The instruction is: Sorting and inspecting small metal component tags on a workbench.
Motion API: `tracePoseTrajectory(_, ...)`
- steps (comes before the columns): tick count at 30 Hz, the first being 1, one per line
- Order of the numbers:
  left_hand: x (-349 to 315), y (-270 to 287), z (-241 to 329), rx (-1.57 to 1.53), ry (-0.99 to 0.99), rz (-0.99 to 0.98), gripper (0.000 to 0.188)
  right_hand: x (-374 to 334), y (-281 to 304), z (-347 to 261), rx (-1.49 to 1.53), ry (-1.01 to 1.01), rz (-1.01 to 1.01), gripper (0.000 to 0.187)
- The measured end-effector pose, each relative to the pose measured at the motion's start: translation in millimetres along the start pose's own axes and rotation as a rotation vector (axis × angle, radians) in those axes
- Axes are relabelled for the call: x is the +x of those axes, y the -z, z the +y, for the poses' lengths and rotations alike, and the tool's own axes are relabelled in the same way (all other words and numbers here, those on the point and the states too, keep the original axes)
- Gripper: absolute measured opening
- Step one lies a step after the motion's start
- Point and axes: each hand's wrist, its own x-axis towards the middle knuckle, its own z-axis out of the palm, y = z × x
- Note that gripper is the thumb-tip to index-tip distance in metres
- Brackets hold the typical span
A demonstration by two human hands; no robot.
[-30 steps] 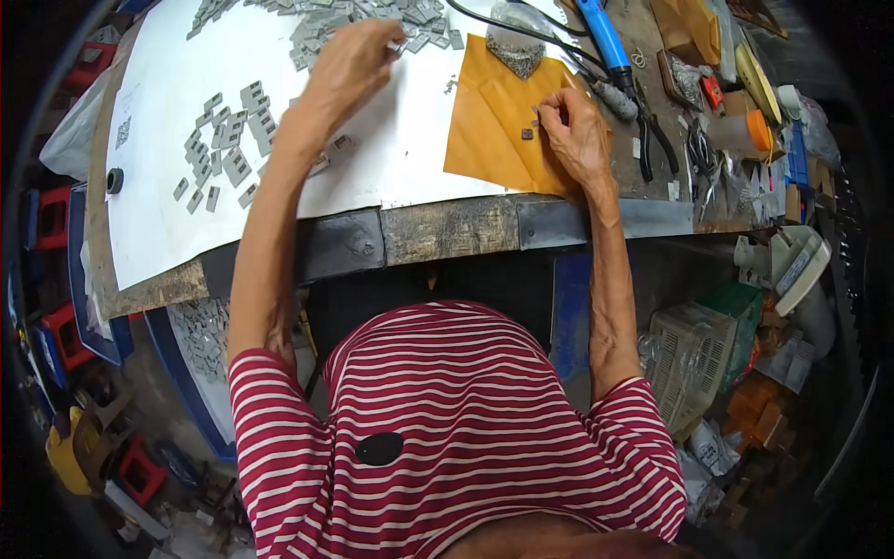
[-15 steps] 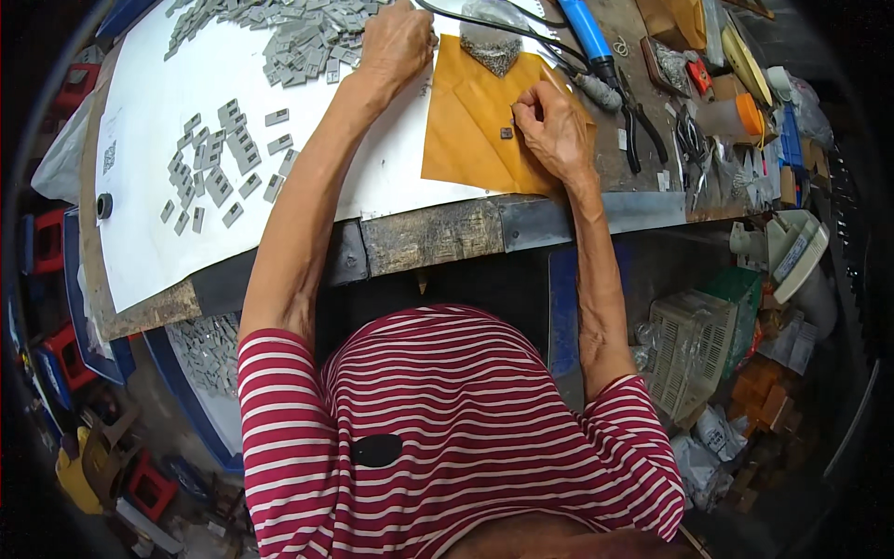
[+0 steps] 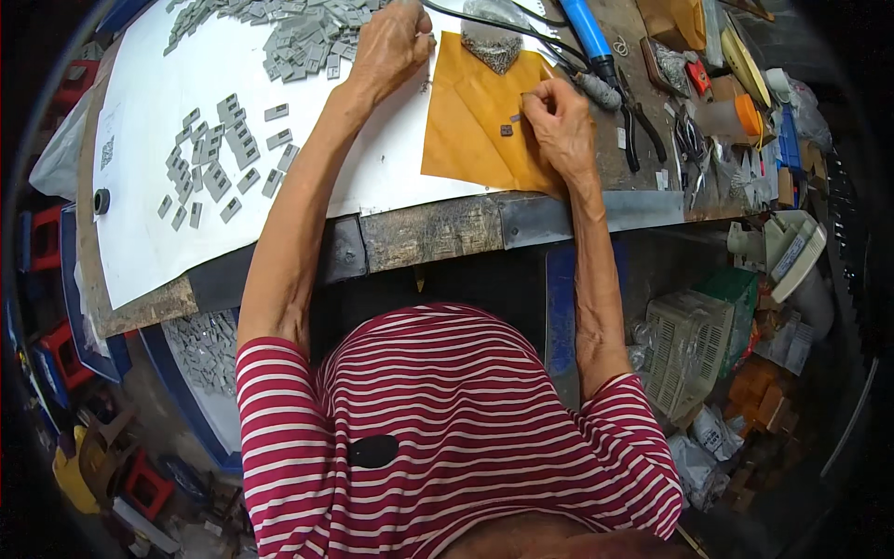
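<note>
My left hand (image 3: 393,51) has its fingers curled together at the far edge of the white sheet (image 3: 372,168), beside a pile of small grey rectangular pieces (image 3: 307,42). What it grips, if anything, is hidden. Over the right side of an orange-brown sheet (image 3: 466,112), my right hand (image 3: 562,121) is closed in a pinch. Whatever those fingers hold is too small to make out. Just left of their tips a small dark square piece (image 3: 506,130) lies on the sheet. A clear bag of tiny metal bits (image 3: 492,51) rests at that sheet's far edge.
Spread-out grey pieces (image 3: 223,140) lie at the left, near a black ring (image 3: 101,201). To the right are a blue-handled tool (image 3: 587,33), black-handled pliers (image 3: 643,130) and an orange-lidded container (image 3: 745,115). The table's front edge (image 3: 433,231) runs before me.
My right hand has shifted slightly right and up, away from the small dark square piece. The left hand stays by the pile, its fingers slightly turned. The view has moved a little.
</note>
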Motion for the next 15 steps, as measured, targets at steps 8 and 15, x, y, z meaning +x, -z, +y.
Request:
tracePoseTrajectory(8,-29,33,65,-0.506,0.256,0.123,0.016,-2,8,-27,0.477,-0.275,-0.073,0.008)
tracePoseTrajectory(15,-65,37,79,-0.805,0.38,0.105,0.017,-14,3,-66,0.633,-0.24,-0.15,0.009)
